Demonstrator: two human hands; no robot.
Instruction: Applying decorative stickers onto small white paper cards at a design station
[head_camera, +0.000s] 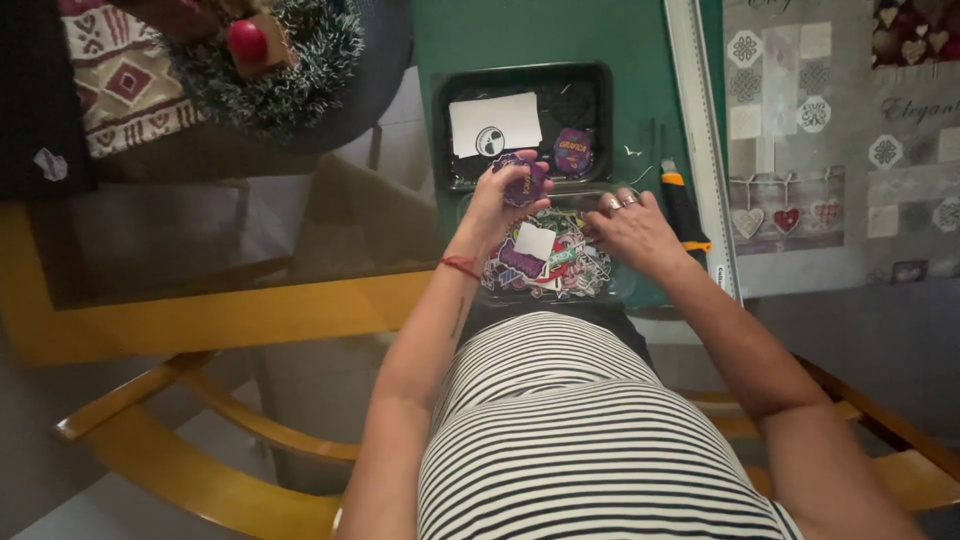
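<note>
Purple sticker (524, 183) in left hand (497, 203)

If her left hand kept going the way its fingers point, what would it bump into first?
Probably the black tray just beyond the left hand, which holds a purple sticker. Its near rim looks closest, though depth is hard to judge.

One black tray (445, 120), one white card (494, 124), one ruler (703, 130), two hands.
</note>
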